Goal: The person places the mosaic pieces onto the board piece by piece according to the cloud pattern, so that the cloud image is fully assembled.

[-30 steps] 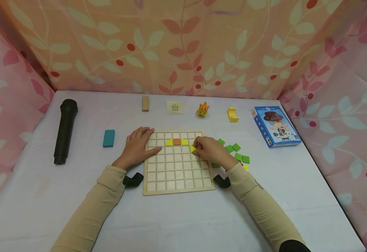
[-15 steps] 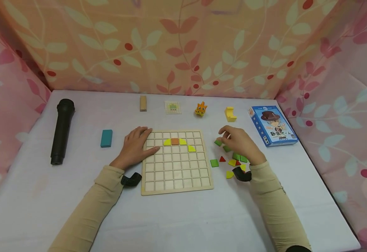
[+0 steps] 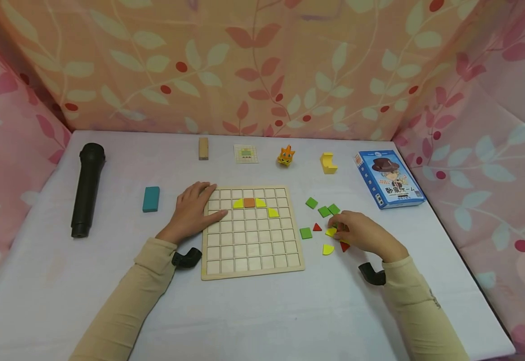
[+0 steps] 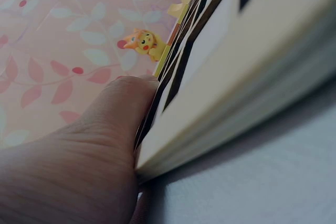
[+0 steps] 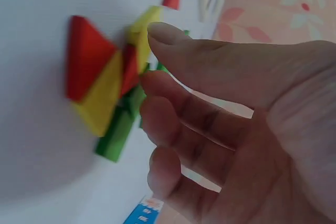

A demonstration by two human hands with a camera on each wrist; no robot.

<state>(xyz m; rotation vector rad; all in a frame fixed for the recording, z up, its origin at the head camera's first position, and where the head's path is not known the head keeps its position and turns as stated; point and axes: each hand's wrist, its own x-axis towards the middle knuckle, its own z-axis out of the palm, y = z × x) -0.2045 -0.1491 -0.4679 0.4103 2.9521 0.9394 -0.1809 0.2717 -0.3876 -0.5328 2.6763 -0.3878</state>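
A wooden grid board [image 3: 253, 258] lies in front of me. My left hand [image 3: 192, 210] rests at its upper left edge, thumb stretched over the squares and fingers along the rim; the left wrist view shows the thumb [image 4: 121, 103] on the board. On the grid sit an orange square [image 3: 249, 202] between two yellow rounded pieces and another yellow piece [image 3: 273, 213]. My right hand [image 3: 363, 234] hovers at the loose pieces right of the board. Its thumb and bent fingers stand apart near a yellow piece [image 5: 139, 32], with red pieces [image 5: 89, 59] and green pieces [image 5: 115, 135] close by.
Loose green squares [image 3: 311, 202], a red triangle [image 3: 317, 227] and a yellow piece [image 3: 328, 249] lie around the right hand. Farther out are a black microphone [image 3: 87, 190], teal block [image 3: 151, 199], wooden block [image 3: 203, 149], pattern card [image 3: 246, 154], orange-yellow figurine [image 3: 286, 155], yellow block [image 3: 328, 163] and blue box [image 3: 389, 179].
My right hand has let go of a yellow piece on the grid and moved right, then down and nearer to the loose pieces. The left hand has stayed on the board.
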